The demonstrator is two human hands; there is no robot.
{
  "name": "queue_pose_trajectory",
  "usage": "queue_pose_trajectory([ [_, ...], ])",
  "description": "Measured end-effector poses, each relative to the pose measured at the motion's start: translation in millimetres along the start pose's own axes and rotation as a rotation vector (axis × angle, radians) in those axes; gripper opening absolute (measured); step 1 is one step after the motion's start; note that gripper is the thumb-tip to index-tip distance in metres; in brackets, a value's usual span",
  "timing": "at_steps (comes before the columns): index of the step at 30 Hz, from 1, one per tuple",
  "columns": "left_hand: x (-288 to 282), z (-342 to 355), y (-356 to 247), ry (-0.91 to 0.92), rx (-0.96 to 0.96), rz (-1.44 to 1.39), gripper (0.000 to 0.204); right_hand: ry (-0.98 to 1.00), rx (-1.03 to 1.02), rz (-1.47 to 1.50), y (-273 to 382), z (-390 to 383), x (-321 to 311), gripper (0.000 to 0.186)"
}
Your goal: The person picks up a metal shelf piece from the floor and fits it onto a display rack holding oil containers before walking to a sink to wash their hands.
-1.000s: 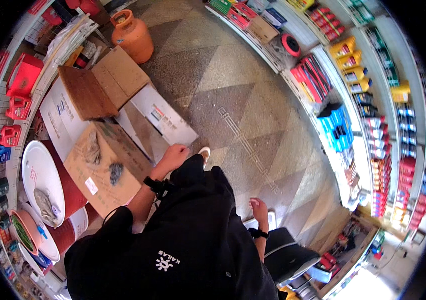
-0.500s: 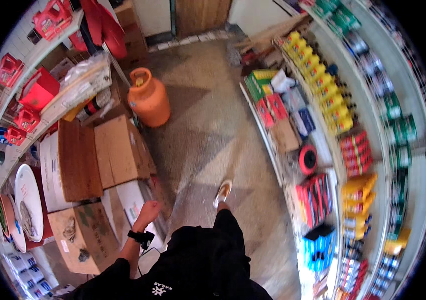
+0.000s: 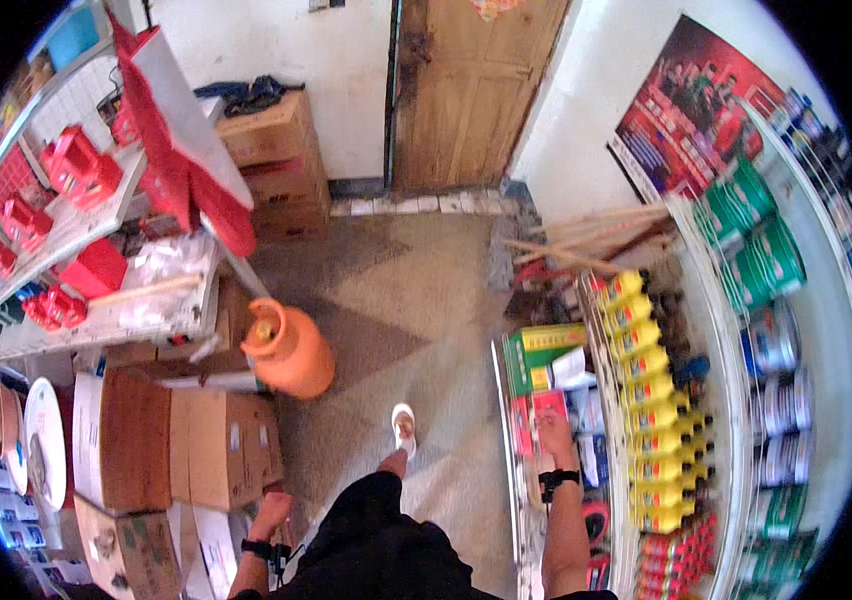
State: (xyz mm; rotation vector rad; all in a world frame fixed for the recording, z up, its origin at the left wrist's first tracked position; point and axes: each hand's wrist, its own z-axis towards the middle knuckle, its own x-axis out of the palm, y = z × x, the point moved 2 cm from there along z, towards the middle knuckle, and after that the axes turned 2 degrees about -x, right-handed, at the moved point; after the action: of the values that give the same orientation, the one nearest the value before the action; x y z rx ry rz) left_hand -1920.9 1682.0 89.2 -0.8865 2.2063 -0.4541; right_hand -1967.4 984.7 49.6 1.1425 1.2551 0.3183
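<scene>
My left hand [image 3: 271, 512] hangs low on the left, fingers curled in with nothing visible in them, beside stacked cardboard boxes [image 3: 229, 445]. On the right, my right hand [image 3: 554, 437] hangs in front of a low shelf. Its fingers look loosely closed and hold nothing that I can see, though the hand is slightly blurred. Behind it are red boxes [image 3: 549, 401] on the shelf; I cannot tell whether it touches them. Each wrist wears a black band. An orange gas cylinder [image 3: 296, 360] stands on the floor ahead to the left.
Yellow bottles [image 3: 646, 400] line the right shelf, with green tins [image 3: 766, 262] above. Wooden poles [image 3: 596, 240] lean at its far end. A wooden door [image 3: 466, 100] stands straight ahead. Red jugs [image 3: 79, 165] sit on the left shelves. One white shoe [image 3: 403, 425] shows below.
My view has tilted up and moved forward, bringing the door and a wall poster into sight. My right hand has come into view on the right. My left hand now appears lower, still closed.
</scene>
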Motion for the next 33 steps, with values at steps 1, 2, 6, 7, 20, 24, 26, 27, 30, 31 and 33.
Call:
queue_pose_trajectory([
  [1, -2, 33, -17, -0.048, -0.036, -0.006, 0.032, 0.015, -0.039, 0.026, 40, 53, 15, 0.021],
  [2, 2, 56, -22, -0.099, -0.112, -0.029, 0.032, 0.073, -0.073, 0.045, 99, 90, 39, 0.021],
  [6, -22, 193, -140, -0.128, 0.173, 0.06, 0.033, 0.371, -0.183, 0.075, 135, 198, 125, 0.022],
  [7, -34, 220, -190, -0.158, 0.114, -0.078, 0.033, 0.407, -0.281, -0.006, 152, 233, 143, 0.023],
  [20, -149, 400, -559, -0.439, 0.159, -0.138, 0.031, 0.242, -0.729, -0.2, 455, 819, 203, 0.025],
  [24, -166, 443, -549, -0.598, -0.041, -0.216, 0.031, 0.075, -0.833, -0.409, 563, 998, 245, 0.027],
  [26, -176, 455, -545, -0.603, -0.138, -0.237, 0.033, -0.02, -0.832, -0.301, 596, 1072, 262, 0.026],
  [27, -182, 461, -543, -0.591, -0.166, -0.298, 0.033, -0.046, -0.8, -0.323, 603, 1102, 265, 0.027],
  [30, -203, 483, -535, -0.59, -0.217, -0.446, 0.035, -0.094, -0.755, -0.372, 631, 1175, 280, 0.028],
  [31, -205, 499, -519, -0.589, -0.217, -0.461, 0.035, -0.087, -0.751, -0.389, 634, 1193, 285, 0.028],
  [33, -230, 531, -538, -0.601, -0.199, -0.427, 0.034, -0.059, -0.727, -0.349, 638, 1224, 286, 0.02],
])
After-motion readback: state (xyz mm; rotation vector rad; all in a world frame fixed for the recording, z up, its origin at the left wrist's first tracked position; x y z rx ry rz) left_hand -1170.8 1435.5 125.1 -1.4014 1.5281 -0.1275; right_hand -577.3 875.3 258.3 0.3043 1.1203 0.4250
